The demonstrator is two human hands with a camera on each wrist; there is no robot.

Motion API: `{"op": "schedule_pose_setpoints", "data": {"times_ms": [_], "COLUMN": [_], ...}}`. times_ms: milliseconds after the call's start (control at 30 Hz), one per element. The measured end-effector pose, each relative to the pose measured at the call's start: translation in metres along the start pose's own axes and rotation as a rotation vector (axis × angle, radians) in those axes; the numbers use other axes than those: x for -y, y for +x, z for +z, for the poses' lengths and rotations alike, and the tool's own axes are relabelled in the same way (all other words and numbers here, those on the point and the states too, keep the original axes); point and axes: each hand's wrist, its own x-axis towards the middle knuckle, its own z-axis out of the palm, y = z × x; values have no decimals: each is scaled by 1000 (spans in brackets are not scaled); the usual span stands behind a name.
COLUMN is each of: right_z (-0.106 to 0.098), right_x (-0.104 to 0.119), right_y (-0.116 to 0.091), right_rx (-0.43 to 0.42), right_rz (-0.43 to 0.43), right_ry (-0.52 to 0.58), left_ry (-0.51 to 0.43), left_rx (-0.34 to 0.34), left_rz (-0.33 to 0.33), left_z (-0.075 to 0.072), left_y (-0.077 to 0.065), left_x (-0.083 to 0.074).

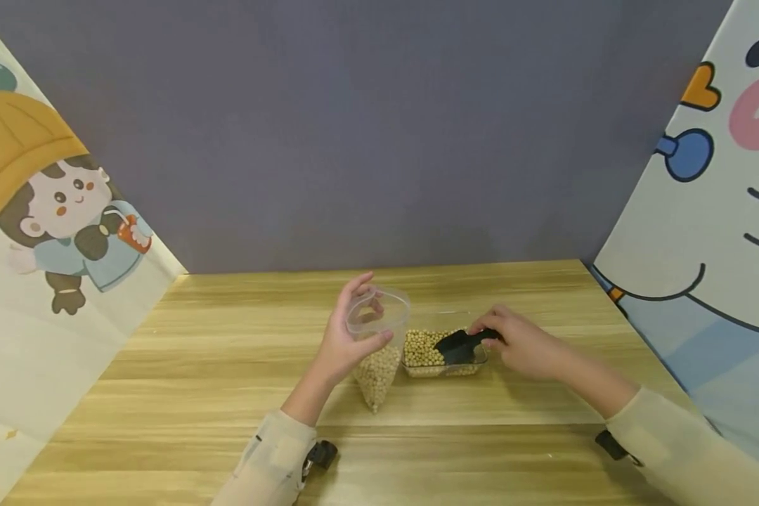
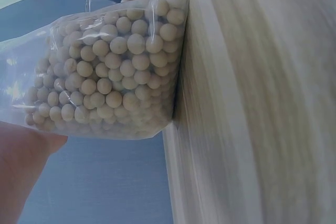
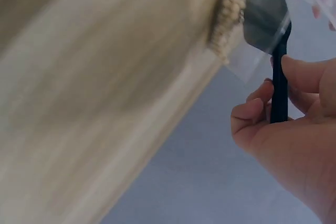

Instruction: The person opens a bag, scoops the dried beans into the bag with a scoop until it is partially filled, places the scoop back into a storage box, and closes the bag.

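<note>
My left hand (image 1: 343, 344) holds a clear plastic bag (image 1: 379, 376) near its wide round mouth, thumb at the near side and fingers at the far side. Pale round beans, like soybeans, fill the bag's lower part, and its bottom meets the tabletop in the left wrist view. Just right of it stands a clear rectangular container (image 1: 444, 372) of the same beans (image 1: 422, 348). The handle of a black scoop (image 3: 280, 90) is gripped by my right hand (image 1: 528, 346). In the head view the scoop's blade lies down among the beans, at the container's right half.
The wood-grain table (image 1: 228, 365) ends at a grey panel (image 1: 379, 140) behind. Cartoon-printed panels flank it at left (image 1: 13, 337) and right (image 1: 702, 351). Dark wrist straps (image 1: 321, 455) sit on both sleeves.
</note>
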Motion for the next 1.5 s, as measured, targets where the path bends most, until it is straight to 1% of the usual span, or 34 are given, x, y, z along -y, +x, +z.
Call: {"op": "schedule_pose_setpoints", "data": {"times_ms": [67, 133, 233, 333, 467, 667, 767, 833, 1033, 1133, 1200, 1367, 1500], "right_z": [4, 5, 6, 4, 5, 11, 14, 17, 24, 24, 22, 15, 11], "right_x": [-2, -3, -2, 0, 4, 15, 19, 20, 17, 12, 8, -5, -13], "right_y": [-2, -2, 0, 2, 8, 18, 20, 20, 13, 8, 5, -4, -9], "right_rx": [22, 31, 26, 18, 43, 60, 48, 34, -63, -107, -126, -172, -193], "right_rz": [5, 0, -8, -34, -83, -204, -233, -226, -205, -174, -141, -77, -23], "right_ry": [18, 10, -18, -62, -116, -224, -278, -298, -319, -297, -257, -113, 11], "left_ry": [-1, 3, 3, 4, -2, -2, -1, 1, 12, 14, 18, 22, 24], "left_rx": [3, 3, 3, -1, -7, -1, -2, -6, -14, -15, -16, -12, -7], "left_rz": [0, -1, -2, -5, -5, -4, -6, -6, -12, -19, -23, -22, -21], "left_z": [1, 1, 1, 0, 0, 2, 3, 3, 3, 3, 3, 3, 4], "left_y": [1, 1, 2, 1, -1, -4, -5, -5, -4, -3, -3, -1, 1], "left_x": [-1, -1, 0, 1, 1, -1, -1, -1, -1, -1, -1, -1, -2]}}
